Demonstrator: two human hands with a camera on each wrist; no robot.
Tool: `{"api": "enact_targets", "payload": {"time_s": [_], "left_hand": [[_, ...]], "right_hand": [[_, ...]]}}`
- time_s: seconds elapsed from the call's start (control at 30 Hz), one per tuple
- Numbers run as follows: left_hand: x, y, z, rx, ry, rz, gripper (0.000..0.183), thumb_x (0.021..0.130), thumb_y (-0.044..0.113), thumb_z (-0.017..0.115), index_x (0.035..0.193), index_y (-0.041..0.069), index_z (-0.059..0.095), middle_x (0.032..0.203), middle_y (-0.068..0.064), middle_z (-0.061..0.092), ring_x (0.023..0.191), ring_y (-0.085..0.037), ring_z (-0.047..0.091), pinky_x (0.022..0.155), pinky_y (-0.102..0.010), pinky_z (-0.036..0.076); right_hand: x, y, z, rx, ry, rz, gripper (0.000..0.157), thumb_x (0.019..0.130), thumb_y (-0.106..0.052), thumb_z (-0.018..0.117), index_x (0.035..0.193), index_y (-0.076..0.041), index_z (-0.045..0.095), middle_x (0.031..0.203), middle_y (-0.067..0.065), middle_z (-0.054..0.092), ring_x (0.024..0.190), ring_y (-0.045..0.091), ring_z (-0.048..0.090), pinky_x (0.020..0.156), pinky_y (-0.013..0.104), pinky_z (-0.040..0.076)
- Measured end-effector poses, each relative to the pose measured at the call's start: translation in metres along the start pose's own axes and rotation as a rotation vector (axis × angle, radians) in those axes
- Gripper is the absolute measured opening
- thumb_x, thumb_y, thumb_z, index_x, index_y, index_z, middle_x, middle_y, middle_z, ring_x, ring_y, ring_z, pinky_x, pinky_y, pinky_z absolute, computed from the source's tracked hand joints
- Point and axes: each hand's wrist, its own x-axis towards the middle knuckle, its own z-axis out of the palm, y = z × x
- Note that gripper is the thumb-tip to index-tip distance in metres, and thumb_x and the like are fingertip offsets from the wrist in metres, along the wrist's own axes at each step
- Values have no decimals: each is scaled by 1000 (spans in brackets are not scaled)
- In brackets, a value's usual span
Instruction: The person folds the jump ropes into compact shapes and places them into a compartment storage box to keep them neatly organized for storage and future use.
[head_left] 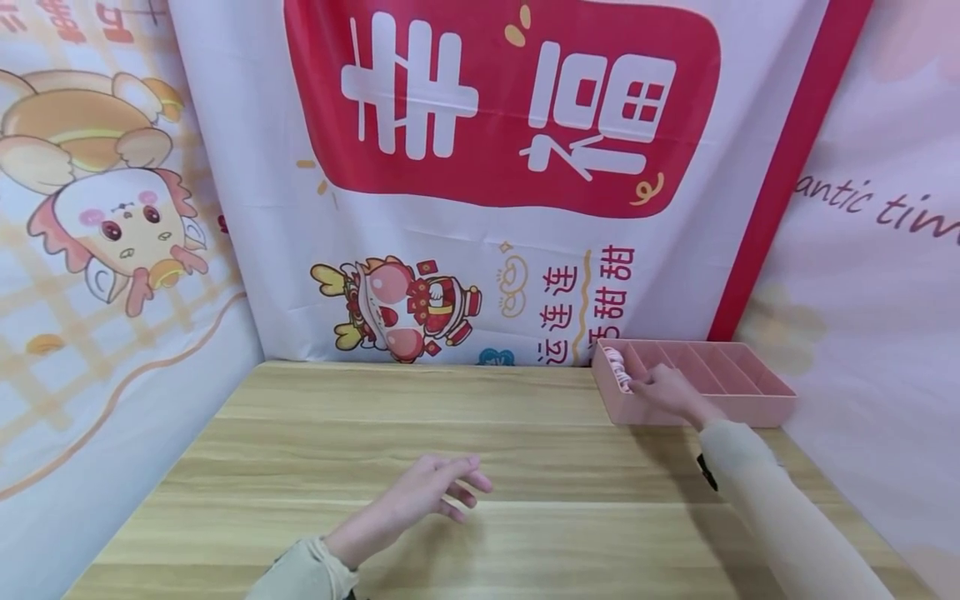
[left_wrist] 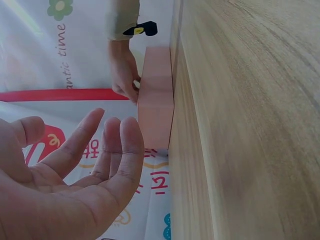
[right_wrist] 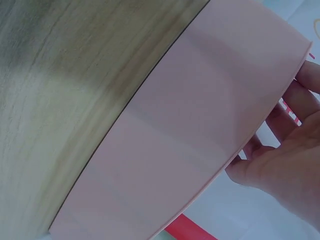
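A pink compartment box point(head_left: 697, 410) stands at the far right of the table. In its leftmost compartment lies a rolled white-and-pink bundle with dark marks point(head_left: 617, 367); its kind is unclear. My right hand point(head_left: 666, 390) reaches over the near rim, its fingers beside that bundle. In the right wrist view the right hand point(right_wrist: 287, 142) bends over the rim and the box wall point(right_wrist: 185, 100) hides the fingertips, so a hold cannot be made out. My left hand point(head_left: 423, 496) hovers above the table's front middle, holding nothing; its fingers are loosely bent in the left wrist view.
The wooden table point(head_left: 420, 417) has light grain and runs back to a printed cloth point(head_left: 450, 225) with red and white lettering. Other printed cloths hang at the left point(head_left: 217, 367) and right point(head_left: 862, 275). Several dividers split the box into narrow compartments.
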Motion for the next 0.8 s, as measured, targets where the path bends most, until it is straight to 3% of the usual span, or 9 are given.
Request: {"api": "enact_targets", "payload": {"time_s": [0.2, 0.43, 0.63, 0.8], "left_hand": [[0, 0, -1, 1, 5, 6, 53, 102, 40, 50, 106, -8, 69, 103, -11, 69, 85, -21, 62, 72, -43, 57], [1, 2, -4, 5, 11, 1, 52, 102, 42, 50, 106, -6, 70, 104, -10, 69, 86, -22, 63, 71, -40, 57], [-1, 0, -6, -10, 10, -2, 51, 102, 42, 51, 106, -5, 70, 103, -9, 68, 87, -23, 63, 71, -40, 57], [-2, 1, -10, -13, 17, 8, 51, 102, 42, 51, 107, -6, 69, 104, -9, 67, 87, -23, 62, 72, -39, 57]], "right_hand": [[2, -2, 5, -67, 24, -34, 44, 103, -27, 51, 61, -13, 47, 56, -1, 42, 51, 15, 42, 53, 32, 37], [2, 2, 7, -77, 112, -107, 44, 102, -20, 53, 58, -10, 51, 53, -2, 42, 51, 15, 42, 52, 30, 36], [-4, 5, 4, -32, 150, -94, 26, 100, -18, 57, 88, -2, 74, 61, 3, 52, 62, 20, 49, 58, 32, 40], [-9, 6, 4, 4, 234, -106, 32, 98, -22, 60, 111, 6, 70, 97, 17, 69, 92, 32, 61, 81, 49, 50]]}}
